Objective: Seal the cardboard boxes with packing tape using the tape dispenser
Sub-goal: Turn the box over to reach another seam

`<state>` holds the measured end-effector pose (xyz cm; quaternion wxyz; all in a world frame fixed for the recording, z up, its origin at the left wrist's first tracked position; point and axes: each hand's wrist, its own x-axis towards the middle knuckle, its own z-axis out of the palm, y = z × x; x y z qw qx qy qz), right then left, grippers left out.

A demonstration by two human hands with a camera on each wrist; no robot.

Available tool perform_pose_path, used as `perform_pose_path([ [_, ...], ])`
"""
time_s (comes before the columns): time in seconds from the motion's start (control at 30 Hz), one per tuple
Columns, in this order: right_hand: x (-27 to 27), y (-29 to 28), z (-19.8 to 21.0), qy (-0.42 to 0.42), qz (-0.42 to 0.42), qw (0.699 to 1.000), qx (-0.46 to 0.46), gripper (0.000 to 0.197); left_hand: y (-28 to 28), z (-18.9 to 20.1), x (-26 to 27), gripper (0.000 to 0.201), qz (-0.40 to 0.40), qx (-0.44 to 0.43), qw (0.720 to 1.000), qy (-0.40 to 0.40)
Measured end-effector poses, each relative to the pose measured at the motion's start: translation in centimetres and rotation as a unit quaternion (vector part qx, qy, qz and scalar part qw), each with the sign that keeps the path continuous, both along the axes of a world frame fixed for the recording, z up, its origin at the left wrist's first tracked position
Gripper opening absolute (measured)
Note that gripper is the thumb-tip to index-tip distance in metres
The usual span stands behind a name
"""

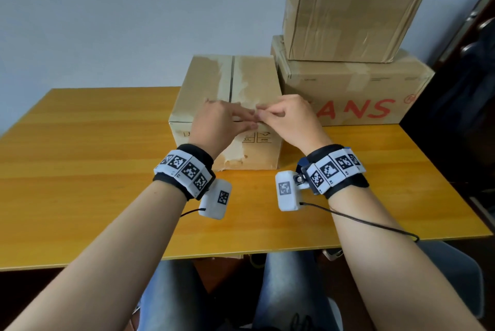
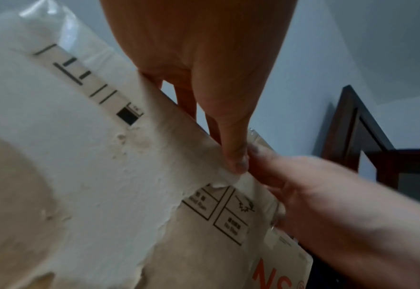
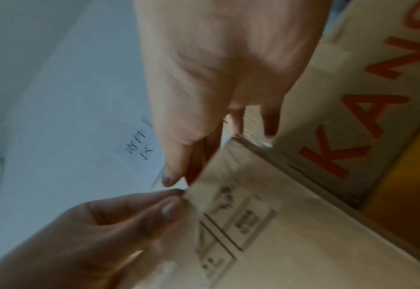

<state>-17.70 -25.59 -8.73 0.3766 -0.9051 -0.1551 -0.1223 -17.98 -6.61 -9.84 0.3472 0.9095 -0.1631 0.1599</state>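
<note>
So both hands are up at the near top edge of the small cardboard box (image 1: 227, 116), which sits toward the far edge of the desk (image 1: 80, 143), roughly mid-width; the left hand (image 1: 219, 121) has its fingers laid over the box's front top edge with the thumb pressing against the front face, and the right hand (image 1: 286, 119) has its fingertips bunched tight like it's pinching something thin right where the two hands meet; my guess is that's a tape end being stuck down or picked at, but the wrist views are too blurry to say for sure; holding it with both hands at the edge makes sense since the flap seam (image 1: 232, 76) runs straight back from there; the box's flaps are closed, so no idea what's inside; the front face is torn up with paper peeled off; to the right, near the far right corner of the desk, a big box with red lettering (image 1: 356, 95) touches the small one and carries another taped box (image 1: 353, 6) stacked on top, both shut too; no tape dispenser visible anywhere, which is odd given the job.
</note>
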Motion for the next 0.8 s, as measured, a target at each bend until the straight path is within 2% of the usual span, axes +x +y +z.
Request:
perform_pose_path([
  [0.07, 0.1, -0.2, -1.0, 0.014, -0.006, 1.0, 0.025, 0.016, 0.3, -0.3, 0.0, 0.012, 0.01, 0.002, 1.0, 0.007],
  [0.23, 0.0, -1.0, -1.0, 0.063, 0.033, 0.991, 0.111, 0.028, 1.4, -0.4, 0.0, 0.019, 0.062, 0.017, 0.998, 0.001],
  [0.33, 0.2, -1.0, -0.9, 0.063, 0.036, 0.992, 0.101, 0.031, 2.3, -0.4, -0.2, 0.028, 0.116, 0.042, 0.992, -0.01],
  [0.4, 0.3, -1.1, -0.8, 0.069, 0.045, 0.993, 0.087, 0.032, 3.2, -0.3, -0.4, 0.026, 0.143, 0.034, 0.989, -0.006],
  [0.5, 0.4, -1.4, -0.6, 0.082, 0.052, 0.993, 0.062, 0.034, 4.6, -0.4, -0.2, 0.019, 0.128, -0.011, 0.992, 0.005],
  [0.57, 0.4, -1.1, -0.3, 0.082, 0.045, 0.995, 0.038, 0.029, 5.0, -0.4, -0.2, 0.02, 0.106, -0.035, 0.994, -0.009],
  [0.67, -0.1, 0.4, 0.8, 0.055, -0.004, 0.998, -0.015, 0.019, 3.6, -0.2, -0.5, 0.024, 0.104, -0.062, 0.993, -0.017],
  [0.73, -0.1, 1.4, 1.1, 0.05, -0.029, 0.998, -0.02, 0.036, 2.4, -0.3, -0.7, 0.03, 0.131, -0.057, 0.989, -0.031],
  [0.8, 0.0, 1.8, 0.9, 0.052, -0.035, 0.998, -0.001, 0.041, 1.9, -0.6, -0.4, 0.036, 0.15, -0.062, 0.986, -0.032],
])
